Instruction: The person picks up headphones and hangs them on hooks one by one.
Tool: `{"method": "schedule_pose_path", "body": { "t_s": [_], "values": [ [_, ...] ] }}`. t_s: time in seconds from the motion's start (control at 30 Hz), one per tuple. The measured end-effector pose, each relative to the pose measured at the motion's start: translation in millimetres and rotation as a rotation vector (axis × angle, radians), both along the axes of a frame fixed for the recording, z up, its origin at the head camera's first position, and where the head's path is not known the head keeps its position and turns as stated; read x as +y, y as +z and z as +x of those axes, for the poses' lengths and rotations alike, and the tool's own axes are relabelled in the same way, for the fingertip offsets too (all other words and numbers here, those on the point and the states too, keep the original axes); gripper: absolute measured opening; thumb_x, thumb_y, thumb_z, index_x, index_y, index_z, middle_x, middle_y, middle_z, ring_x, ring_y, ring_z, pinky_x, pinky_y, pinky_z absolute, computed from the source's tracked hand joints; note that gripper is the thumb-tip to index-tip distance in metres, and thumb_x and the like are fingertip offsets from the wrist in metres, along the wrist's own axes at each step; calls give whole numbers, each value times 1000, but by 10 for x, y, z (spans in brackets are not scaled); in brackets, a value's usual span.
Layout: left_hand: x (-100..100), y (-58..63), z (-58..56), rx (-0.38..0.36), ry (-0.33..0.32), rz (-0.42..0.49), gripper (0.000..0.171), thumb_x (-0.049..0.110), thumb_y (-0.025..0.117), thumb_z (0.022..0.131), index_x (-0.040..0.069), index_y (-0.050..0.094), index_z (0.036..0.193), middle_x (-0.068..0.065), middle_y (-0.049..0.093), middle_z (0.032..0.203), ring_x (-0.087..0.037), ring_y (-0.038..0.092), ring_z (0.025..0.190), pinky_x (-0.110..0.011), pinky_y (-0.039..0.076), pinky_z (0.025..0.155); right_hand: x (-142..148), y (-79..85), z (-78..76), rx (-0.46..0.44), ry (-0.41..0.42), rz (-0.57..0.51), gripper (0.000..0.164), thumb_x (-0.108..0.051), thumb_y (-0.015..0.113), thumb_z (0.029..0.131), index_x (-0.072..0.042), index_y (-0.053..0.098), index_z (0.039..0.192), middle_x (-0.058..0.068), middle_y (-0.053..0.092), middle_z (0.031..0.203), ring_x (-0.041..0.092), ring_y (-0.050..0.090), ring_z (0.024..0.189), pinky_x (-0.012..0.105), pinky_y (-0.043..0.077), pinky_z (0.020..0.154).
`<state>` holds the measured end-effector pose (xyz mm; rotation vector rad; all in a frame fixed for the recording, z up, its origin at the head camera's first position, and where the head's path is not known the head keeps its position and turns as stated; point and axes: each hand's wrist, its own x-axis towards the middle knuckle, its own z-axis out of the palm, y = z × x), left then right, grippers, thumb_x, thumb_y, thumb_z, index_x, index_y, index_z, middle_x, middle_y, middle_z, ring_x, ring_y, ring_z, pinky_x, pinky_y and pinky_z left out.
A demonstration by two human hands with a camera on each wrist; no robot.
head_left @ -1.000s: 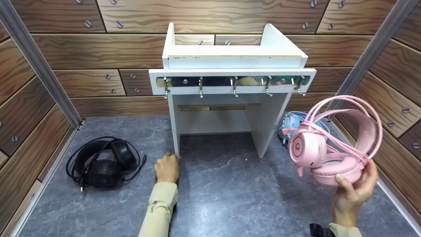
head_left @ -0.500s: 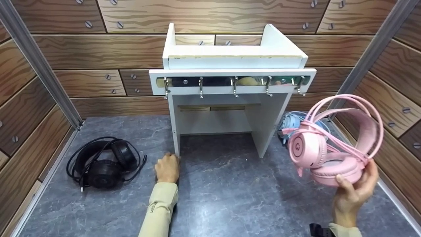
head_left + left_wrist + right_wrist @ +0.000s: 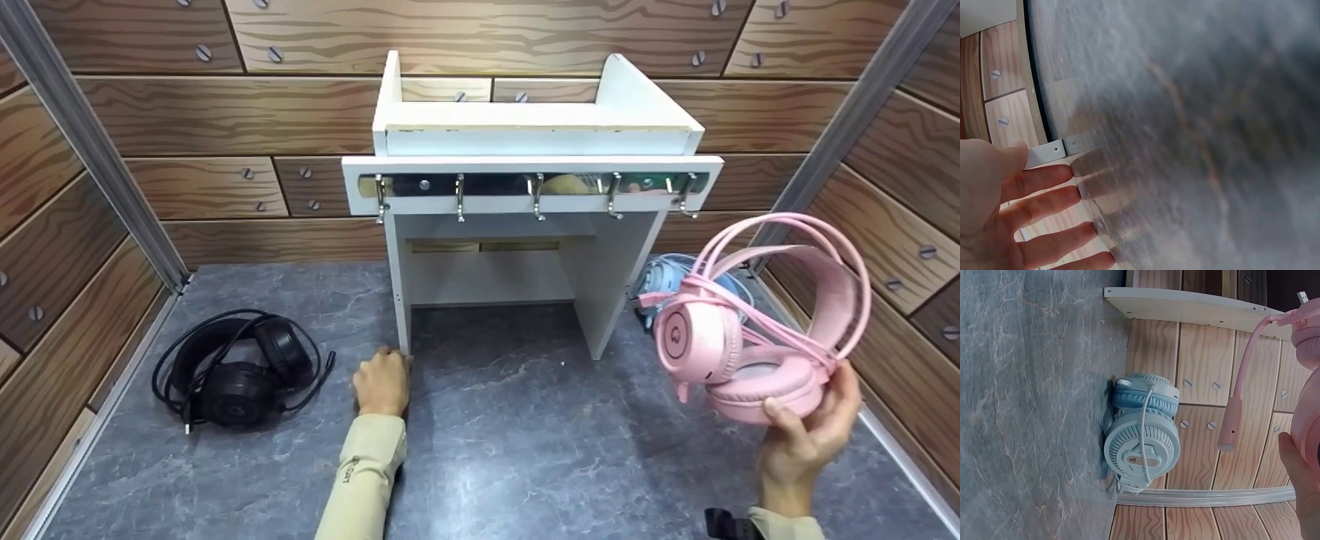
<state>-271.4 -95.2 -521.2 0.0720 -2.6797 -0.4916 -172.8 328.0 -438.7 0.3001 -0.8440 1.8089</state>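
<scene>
My right hand holds a pink headset up at the right, thumb and fingers around its lower ear cup. Its cable is wrapped round it, and in the right wrist view its microphone boom hangs down. My left hand is at the front foot of the left side panel of a white shelf. In the left wrist view, the thumb and forefinger pinch that panel's end, and the fingertips meet the grey tabletop. A row of metal hooks runs along the shelf's front rail.
A black headset lies on the grey table at the left, its cable looped around it. Behind the pink headset, a light blue headset rests on the table beside the shelf's right panel. Wood-patterned walls enclose the back and sides.
The pink headset has shifted very slightly left in the right hand. The left hand stays at the shelf panel.
</scene>
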Motion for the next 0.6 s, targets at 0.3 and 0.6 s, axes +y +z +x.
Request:
{"method": "schedule_pose_path", "body": {
  "t_s": [0.3,0.6],
  "values": [
    [8,-4,-8,-17,-5,10,25,20,72,93,-4,72,87,-17,65,84,-51,68,73,-58,54,59,-19,1,5,3,-3,4,75,21,47,54,14,52,129,32,54,125,31,60,101,33,51,90],
    [6,-2,-9,-36,0,8,25,20,72,94,-5,72,88,-18,65,85,-51,68,75,-59,55,61,-18,3,5,10,-3,12,77,20,46,54,15,50,130,32,54,126,33,60,102,33,51,91]
  ]
}}
